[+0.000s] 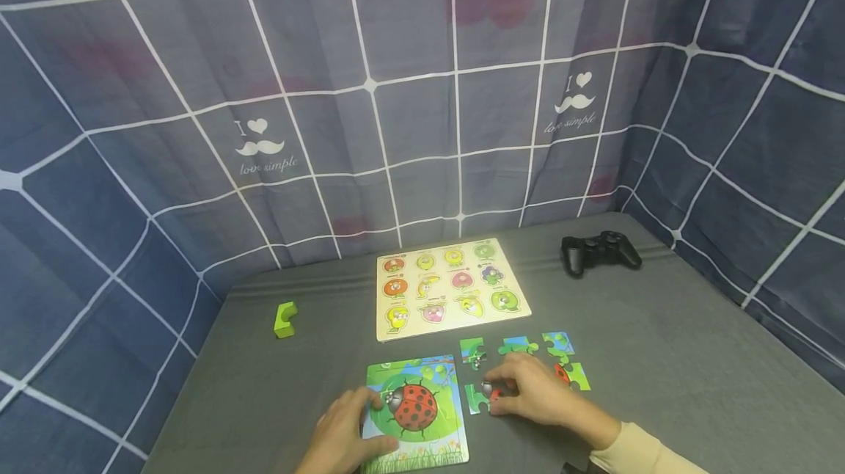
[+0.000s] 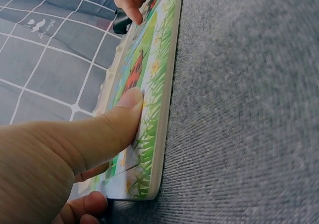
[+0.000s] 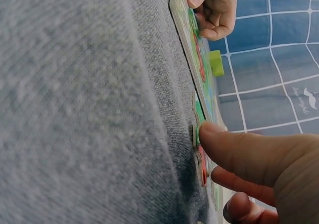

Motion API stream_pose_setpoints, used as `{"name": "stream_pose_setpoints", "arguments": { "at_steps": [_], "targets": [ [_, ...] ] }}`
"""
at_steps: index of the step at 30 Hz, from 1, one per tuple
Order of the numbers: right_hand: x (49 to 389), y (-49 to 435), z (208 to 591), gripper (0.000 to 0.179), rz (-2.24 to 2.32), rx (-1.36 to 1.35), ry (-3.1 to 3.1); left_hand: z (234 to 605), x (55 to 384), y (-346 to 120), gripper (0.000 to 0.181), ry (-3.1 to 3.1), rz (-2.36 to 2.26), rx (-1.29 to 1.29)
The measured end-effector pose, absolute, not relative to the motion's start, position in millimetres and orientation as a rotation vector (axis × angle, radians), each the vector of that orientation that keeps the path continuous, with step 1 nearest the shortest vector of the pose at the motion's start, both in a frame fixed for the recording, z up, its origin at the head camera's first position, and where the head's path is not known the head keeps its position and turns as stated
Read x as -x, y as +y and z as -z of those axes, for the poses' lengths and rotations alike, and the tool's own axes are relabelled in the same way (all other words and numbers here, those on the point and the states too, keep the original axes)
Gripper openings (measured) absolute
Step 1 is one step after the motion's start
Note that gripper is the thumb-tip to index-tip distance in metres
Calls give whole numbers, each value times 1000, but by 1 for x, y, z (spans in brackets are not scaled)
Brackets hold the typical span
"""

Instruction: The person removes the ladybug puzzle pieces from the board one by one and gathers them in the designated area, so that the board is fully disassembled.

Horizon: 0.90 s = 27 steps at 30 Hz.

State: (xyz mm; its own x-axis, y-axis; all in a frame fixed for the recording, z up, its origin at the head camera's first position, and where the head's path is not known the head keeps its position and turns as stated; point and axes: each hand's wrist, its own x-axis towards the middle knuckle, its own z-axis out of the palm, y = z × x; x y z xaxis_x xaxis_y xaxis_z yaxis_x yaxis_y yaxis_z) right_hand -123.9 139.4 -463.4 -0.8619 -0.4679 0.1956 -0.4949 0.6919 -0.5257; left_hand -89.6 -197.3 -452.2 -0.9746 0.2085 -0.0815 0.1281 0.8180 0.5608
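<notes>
A ladybug jigsaw board lies at the near edge of the grey table. My left hand holds its left edge, with the thumb flat on the picture and the fingers curled beside the rim. My right hand pinches a loose red-and-green jigsaw piece just right of the board. In the right wrist view the thumb presses against that piece. Several other loose pieces lie beyond and to the right of this hand.
A pale fruit peg-puzzle board lies behind the jigsaw. A green block sits to its left, and a black game controller at the back right. Blue checked cloth walls in the table.
</notes>
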Motion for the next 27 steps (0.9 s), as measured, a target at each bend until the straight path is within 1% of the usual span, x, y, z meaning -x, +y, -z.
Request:
{"name": "stream_pose_setpoints", "arguments": {
  "at_steps": [18, 21, 27],
  "targets": [
    [123, 137, 463, 39, -900, -828, -2852, 451, 89, -196, 52, 2856, -869, -264],
    [122, 129, 460, 42, -951, -840, -2852, 452, 89, -198, 52, 2857, -868, -272],
    [117, 100, 457, 53, -957, -970, -2840, 451, 87, -194, 47, 2856, -844, -295]
  ]
}}
